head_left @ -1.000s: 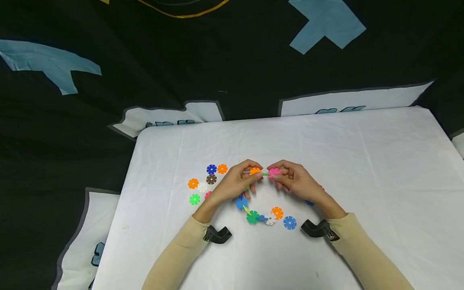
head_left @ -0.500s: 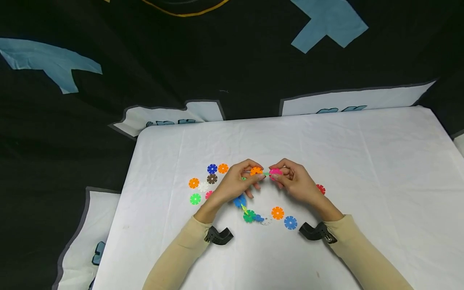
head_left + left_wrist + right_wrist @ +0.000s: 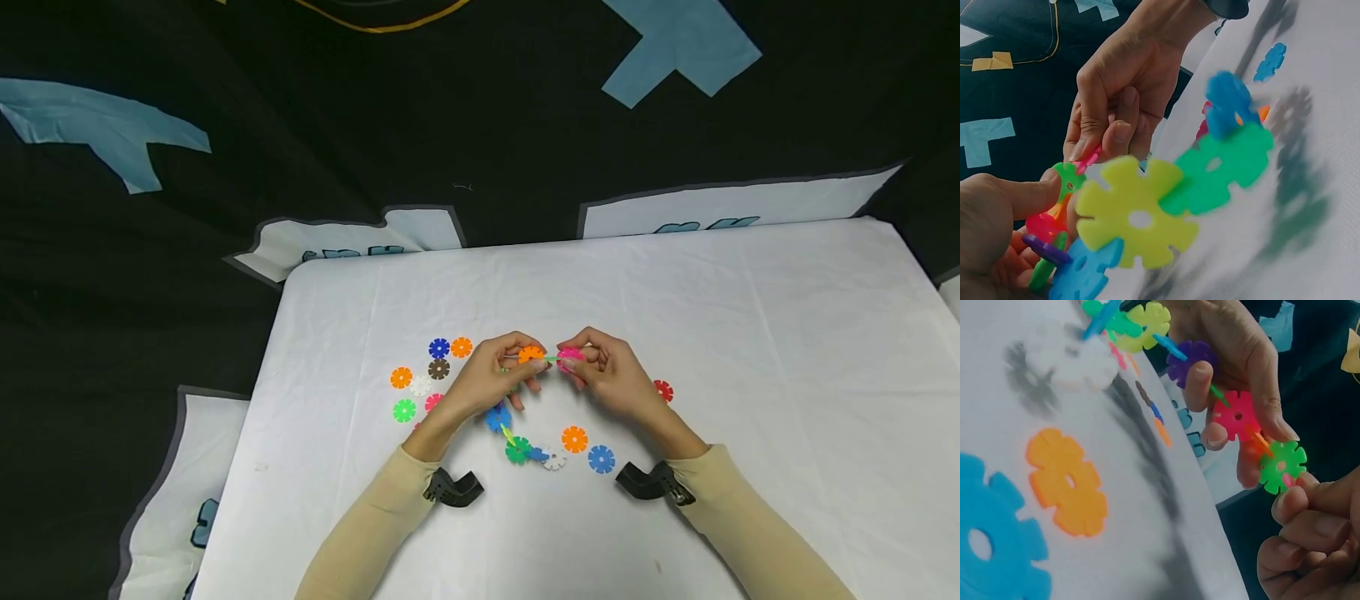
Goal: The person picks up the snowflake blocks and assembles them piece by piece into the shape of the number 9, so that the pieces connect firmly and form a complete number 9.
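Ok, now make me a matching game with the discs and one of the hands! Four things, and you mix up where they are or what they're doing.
Things:
1. brown disc
2. yellow disc
3. right hand
4. red disc

Places and doings:
A. pinching a pink disc
B. on the table, beside the right arm
C. on the table, next to the dark blue disc
D. joined between a green disc and a blue disc

Right pairs: 1-C, 2-D, 3-A, 4-B
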A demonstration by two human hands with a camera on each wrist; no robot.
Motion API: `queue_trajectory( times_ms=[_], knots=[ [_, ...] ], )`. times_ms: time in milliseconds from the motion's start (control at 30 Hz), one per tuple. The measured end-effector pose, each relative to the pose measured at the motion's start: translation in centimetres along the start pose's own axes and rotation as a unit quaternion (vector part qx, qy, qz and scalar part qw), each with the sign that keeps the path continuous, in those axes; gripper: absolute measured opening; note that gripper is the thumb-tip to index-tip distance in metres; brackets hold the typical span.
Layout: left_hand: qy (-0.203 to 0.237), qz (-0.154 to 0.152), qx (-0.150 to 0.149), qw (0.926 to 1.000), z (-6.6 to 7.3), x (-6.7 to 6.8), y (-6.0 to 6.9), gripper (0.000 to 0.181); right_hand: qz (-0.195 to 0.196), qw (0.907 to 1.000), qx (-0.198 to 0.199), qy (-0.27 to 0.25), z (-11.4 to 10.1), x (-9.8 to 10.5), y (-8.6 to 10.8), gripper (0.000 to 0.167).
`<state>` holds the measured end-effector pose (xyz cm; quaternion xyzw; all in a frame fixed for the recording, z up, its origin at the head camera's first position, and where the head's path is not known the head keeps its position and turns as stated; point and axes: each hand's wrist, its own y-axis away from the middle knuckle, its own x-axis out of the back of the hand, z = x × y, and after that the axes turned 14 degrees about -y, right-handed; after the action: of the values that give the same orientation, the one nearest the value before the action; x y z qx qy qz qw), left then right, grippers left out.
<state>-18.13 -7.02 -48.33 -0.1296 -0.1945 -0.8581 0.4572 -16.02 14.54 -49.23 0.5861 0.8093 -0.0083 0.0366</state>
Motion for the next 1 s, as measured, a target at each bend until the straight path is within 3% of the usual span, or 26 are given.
queue_trajectory(
  times_ms=[133,233,333,400,467,600,667,833,1000],
  knots=[
    [0.007,0.001,-0.007,1.0,0.5,0.3,0.2,0.027,0.002,1.0,0.005,0.0,0.1,-0.3,-0.1,0.017],
    [0.022,-0.01,-0.016,0.9996,0.6,0.6,0.2,0.025,-0.018,0.9997,-0.001,-0.015,-0.6,-0.1,-0.1,0.022],
    [0.024,-0.03,-0.027,0.9989,0.8,0.7,0.1,0.023,-0.061,0.9979,-0.021,-0.002,-1.4,1.5,-0.1,0.034],
    [0.02,-0.038,-0.034,0.9985,0.4,0.5,-0.2,0.023,-0.086,0.995,-0.031,0.041,-1.5,3.5,0.0,0.039],
    [0.018,-0.043,-0.034,0.9983,0.3,0.4,-0.2,0.022,-0.103,0.9873,-0.059,0.105,-1.9,5.7,0.3,0.038],
    [0.015,-0.037,-0.027,0.9988,0.0,0.5,-0.2,0.027,-0.132,0.9549,-0.121,0.237,-1.8,9.0,1.1,0.03],
    [0.013,-0.037,-0.028,0.9988,-0.2,0.5,-0.2,0.032,-0.146,0.9428,-0.138,0.266,-1.6,9.7,1.2,0.029],
    [0.004,-0.056,-0.045,0.9974,-0.3,0.8,-0.1,0.042,-0.175,0.9338,-0.126,0.286,-1.1,9.4,1.0,0.033],
    [0.002,-0.071,-0.042,0.9966,-0.3,0.7,-0.2,0.044,-0.191,0.9207,-0.102,0.325,-0.6,8.4,0.8,0.029]
  ],
)
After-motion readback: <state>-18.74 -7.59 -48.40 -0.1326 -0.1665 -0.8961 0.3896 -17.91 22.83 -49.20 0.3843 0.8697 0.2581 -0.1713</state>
